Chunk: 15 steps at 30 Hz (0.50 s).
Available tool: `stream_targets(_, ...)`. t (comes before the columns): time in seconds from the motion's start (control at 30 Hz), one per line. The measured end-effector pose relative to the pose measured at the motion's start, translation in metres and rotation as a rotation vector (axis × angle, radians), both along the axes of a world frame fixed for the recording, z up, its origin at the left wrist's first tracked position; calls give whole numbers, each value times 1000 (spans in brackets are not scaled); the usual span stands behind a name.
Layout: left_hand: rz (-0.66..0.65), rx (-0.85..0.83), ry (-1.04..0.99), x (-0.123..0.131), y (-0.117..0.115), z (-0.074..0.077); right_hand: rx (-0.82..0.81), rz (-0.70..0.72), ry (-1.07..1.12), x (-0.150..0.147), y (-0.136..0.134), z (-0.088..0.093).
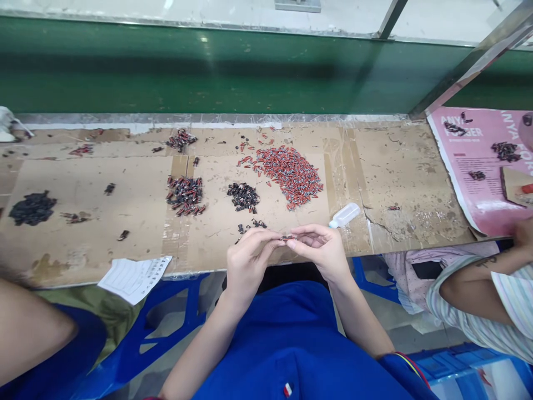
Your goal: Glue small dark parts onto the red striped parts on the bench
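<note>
Both hands meet over the near edge of the tabletop (400, 183) — the left hand (249, 256) and right hand (323, 249) each pinch an end of one small part (288, 238), fingers closed on it. Just beyond lie a dark pile (244, 196), a red pile (291, 175) and a white bottle (345, 215).

Wearer, lower centre of frame.
- One top (291, 333): bright blue, plain smooth cloth, filling the bottom middle.
- One emblem (287, 389): small red, white and blue patch at the bottom edge.
- One right sleeve hem (410, 366): short, blue, edged with thin red and yellow stripes, lower right.
- Forearms, left hand (247, 261) and right hand (322, 250): bare.
</note>
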<state>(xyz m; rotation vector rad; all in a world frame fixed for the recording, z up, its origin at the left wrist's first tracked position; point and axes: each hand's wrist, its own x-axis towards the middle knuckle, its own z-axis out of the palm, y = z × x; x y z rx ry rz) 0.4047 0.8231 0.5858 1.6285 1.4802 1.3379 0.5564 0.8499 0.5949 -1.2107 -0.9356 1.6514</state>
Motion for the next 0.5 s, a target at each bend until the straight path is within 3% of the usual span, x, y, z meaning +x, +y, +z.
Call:
stream_targets(0.13,-41,-14,62,-10,4,-2,90,-58,-148,17,6,0)
stream_targets(0.2,52,-76,115,-23,8,-8,220,-248,-362,40,16,-3)
stream_targets(0.27,180,-135,228,-42,13,-16,362,-538,-685,69,27,-7)
stream_targets(0.33,231,-168,342,-60,18,-24,396,-677,-968,98,37,-11)
stream_targets(0.4,214,-172,397,-71,21,-30,350,-637,-1185,116,41,-12)
stream_targets(0.5,169,-122,460,-68,25,-31,213,-597,-1353,115,38,-6)
